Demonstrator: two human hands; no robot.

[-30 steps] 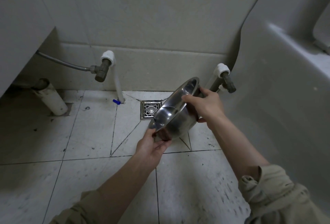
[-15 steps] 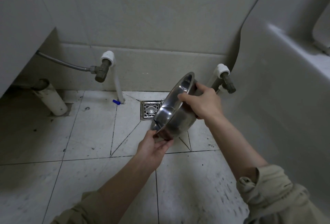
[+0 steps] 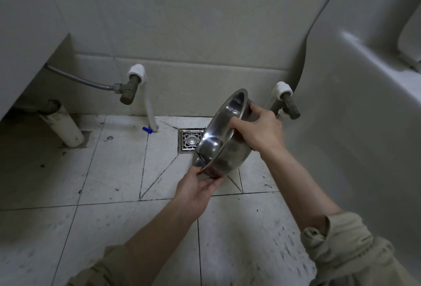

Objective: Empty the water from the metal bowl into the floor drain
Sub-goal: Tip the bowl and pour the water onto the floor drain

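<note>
The metal bowl (image 3: 222, 146) is tipped steeply on edge, its open side facing left toward the square metal floor drain (image 3: 190, 141) just beside its lower rim. My left hand (image 3: 197, 188) grips the bowl's low near rim from below. My right hand (image 3: 259, 129) holds the upper right rim, thumb over the edge and fingers behind the bowl's back. The bowl's right side covers part of the drain's edge. No water stream shows plainly.
A white toilet body (image 3: 341, 126) fills the right side. Two valves on white pipes stand at the wall, one to the left (image 3: 132, 87), the other to the right (image 3: 288, 101). A white drain pipe (image 3: 66, 128) slants into the floor at left. A small blue cap (image 3: 147, 129) lies on the tiles.
The bowl has tilted more upright, its upper rim rising as my right hand lifted. My left hand stayed low at the near rim.
</note>
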